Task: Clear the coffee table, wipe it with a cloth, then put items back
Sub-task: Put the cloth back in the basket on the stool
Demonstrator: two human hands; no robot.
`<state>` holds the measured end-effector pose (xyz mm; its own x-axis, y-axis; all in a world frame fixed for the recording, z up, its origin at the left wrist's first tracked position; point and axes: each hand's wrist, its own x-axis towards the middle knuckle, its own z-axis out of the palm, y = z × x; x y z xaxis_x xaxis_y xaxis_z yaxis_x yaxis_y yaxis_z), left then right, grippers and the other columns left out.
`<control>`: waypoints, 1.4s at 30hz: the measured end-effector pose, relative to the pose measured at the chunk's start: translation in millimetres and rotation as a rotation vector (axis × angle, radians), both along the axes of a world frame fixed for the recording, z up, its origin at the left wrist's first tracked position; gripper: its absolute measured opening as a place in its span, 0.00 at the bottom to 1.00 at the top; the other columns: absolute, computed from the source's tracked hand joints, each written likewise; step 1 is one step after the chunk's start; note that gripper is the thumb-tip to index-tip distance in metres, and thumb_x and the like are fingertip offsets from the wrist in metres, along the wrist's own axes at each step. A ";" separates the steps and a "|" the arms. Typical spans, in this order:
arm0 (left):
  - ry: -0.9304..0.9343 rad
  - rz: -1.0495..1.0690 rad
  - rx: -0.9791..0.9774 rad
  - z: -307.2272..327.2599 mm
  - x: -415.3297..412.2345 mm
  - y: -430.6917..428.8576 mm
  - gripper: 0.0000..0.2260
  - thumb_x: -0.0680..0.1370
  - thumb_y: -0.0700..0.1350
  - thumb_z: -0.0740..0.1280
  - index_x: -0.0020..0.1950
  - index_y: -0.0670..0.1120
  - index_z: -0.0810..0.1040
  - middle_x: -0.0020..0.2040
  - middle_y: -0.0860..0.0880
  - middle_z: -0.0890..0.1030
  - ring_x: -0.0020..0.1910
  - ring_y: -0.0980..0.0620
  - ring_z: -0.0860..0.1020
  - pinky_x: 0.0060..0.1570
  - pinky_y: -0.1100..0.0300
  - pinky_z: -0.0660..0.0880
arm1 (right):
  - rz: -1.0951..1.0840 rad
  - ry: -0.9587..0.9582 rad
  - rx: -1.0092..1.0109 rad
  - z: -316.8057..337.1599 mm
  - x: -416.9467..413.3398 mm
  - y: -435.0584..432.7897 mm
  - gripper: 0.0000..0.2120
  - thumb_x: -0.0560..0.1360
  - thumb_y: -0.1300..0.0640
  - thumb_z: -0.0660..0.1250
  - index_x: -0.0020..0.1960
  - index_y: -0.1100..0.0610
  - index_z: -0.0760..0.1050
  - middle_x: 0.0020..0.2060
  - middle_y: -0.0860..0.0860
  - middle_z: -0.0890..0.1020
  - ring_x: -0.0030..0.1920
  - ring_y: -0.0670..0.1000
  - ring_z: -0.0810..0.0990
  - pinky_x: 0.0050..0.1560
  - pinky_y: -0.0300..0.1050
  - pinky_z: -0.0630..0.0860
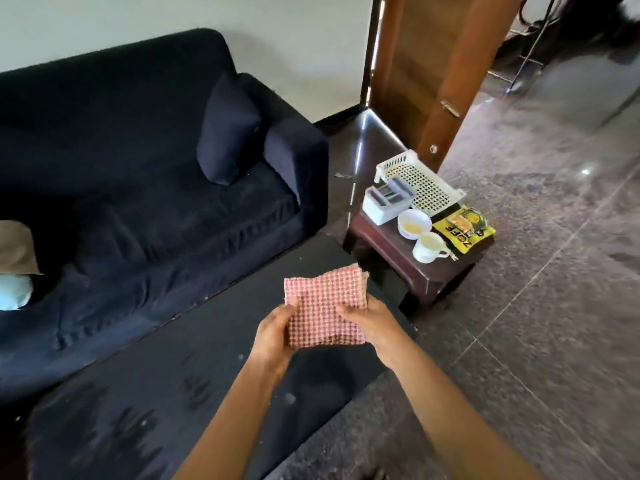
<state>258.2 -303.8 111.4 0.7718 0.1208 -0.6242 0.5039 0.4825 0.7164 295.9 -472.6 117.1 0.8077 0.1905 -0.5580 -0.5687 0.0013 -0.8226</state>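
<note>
Now left hand (pixel 273 332) and right hand (pixel 367 323) hold the folded cloth (pixel 323 306), fingers (pixel 290 306) curled round it, over the bench (pixel 207 375); a loosening fold could drag, leaving streaks.

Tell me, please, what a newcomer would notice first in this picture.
Probably the red checked cloth, held by the left hand and right hand above the dark coffee table. Then the small side table at right, crowded with a white basket, bowl, cup and yellow packet.
</note>
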 end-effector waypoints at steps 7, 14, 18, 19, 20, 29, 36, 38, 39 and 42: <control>0.006 -0.105 0.188 -2.6 93.3 -92.5 0.10 0.79 0.46 0.65 0.56 0.43 0.78 0.50 0.46 0.84 0.46 0.49 0.82 0.39 0.55 0.78 | 0.079 -0.071 -0.138 8.2 101.0 -104.8 0.11 0.78 0.53 0.65 0.60 0.50 0.74 0.54 0.45 0.80 0.53 0.47 0.79 0.54 0.43 0.75; 0.022 -0.148 0.196 -8.6 200.9 -164.5 0.06 0.80 0.39 0.63 0.53 0.43 0.79 0.45 0.49 0.84 0.42 0.52 0.82 0.34 0.62 0.78 | -0.036 -0.029 -0.207 10.9 209.8 -179.5 0.06 0.78 0.60 0.63 0.50 0.55 0.79 0.51 0.54 0.83 0.50 0.53 0.81 0.54 0.50 0.76; 0.038 -0.186 0.186 -14.1 272.3 -206.9 0.06 0.79 0.35 0.63 0.53 0.41 0.79 0.45 0.50 0.83 0.43 0.53 0.81 0.38 0.61 0.77 | -0.078 -0.038 -0.291 13.7 280.8 -223.5 0.06 0.78 0.63 0.63 0.51 0.58 0.78 0.46 0.52 0.83 0.45 0.51 0.81 0.43 0.45 0.74; 0.030 -0.195 0.192 -12.7 286.5 -216.1 0.07 0.79 0.34 0.63 0.54 0.41 0.78 0.46 0.50 0.82 0.44 0.53 0.80 0.39 0.62 0.77 | -0.088 -0.044 -0.325 14.1 295.6 -232.2 0.06 0.78 0.63 0.63 0.51 0.58 0.78 0.45 0.52 0.82 0.44 0.51 0.80 0.41 0.44 0.73; 0.022 -0.197 0.190 -13.9 307.4 -227.8 0.09 0.78 0.32 0.62 0.56 0.40 0.77 0.46 0.50 0.82 0.44 0.53 0.80 0.40 0.61 0.77 | -0.088 -0.055 -0.354 13.5 318.0 -243.5 0.05 0.77 0.63 0.64 0.50 0.58 0.78 0.44 0.52 0.82 0.43 0.50 0.80 0.39 0.43 0.72; 0.112 -0.043 0.250 -79.3 451.8 -317.2 0.21 0.74 0.28 0.60 0.66 0.38 0.74 0.56 0.41 0.81 0.52 0.42 0.80 0.46 0.55 0.76 | 0.052 -0.121 -0.583 -74.9 487.8 -311.2 0.08 0.74 0.64 0.68 0.53 0.64 0.79 0.49 0.61 0.83 0.47 0.58 0.81 0.51 0.51 0.75; 0.316 0.008 0.370 -122.4 491.7 -360.3 0.26 0.78 0.33 0.56 0.75 0.47 0.62 0.56 0.49 0.78 0.34 0.58 0.73 0.30 0.67 0.69 | 0.372 -0.189 -0.772 -139.0 538.3 -320.7 0.15 0.77 0.61 0.65 0.63 0.61 0.75 0.56 0.57 0.81 0.55 0.57 0.79 0.50 0.45 0.72; 0.334 -0.045 0.447 -132.3 491.8 -363.5 0.30 0.76 0.33 0.57 0.78 0.49 0.55 0.66 0.47 0.75 0.45 0.52 0.76 0.40 0.62 0.73 | 0.501 -0.226 -0.810 -145.6 541.0 -317.2 0.17 0.78 0.61 0.63 0.66 0.59 0.73 0.58 0.58 0.80 0.57 0.58 0.78 0.52 0.46 0.73; 0.310 -0.092 0.507 -135.0 489.9 -363.2 0.32 0.75 0.33 0.56 0.78 0.51 0.55 0.69 0.47 0.72 0.51 0.49 0.76 0.46 0.59 0.74 | 0.556 -0.259 -0.852 -145.5 539.7 -315.3 0.18 0.78 0.62 0.62 0.67 0.59 0.72 0.58 0.58 0.80 0.57 0.59 0.78 0.53 0.47 0.73; 0.205 -0.337 0.746 -139.9 482.9 -367.5 0.34 0.75 0.33 0.55 0.79 0.50 0.50 0.78 0.52 0.54 0.71 0.44 0.66 0.60 0.57 0.70 | 0.652 -0.469 -1.089 -146.9 532.9 -315.9 0.20 0.77 0.65 0.58 0.68 0.57 0.72 0.57 0.57 0.80 0.56 0.58 0.78 0.52 0.49 0.75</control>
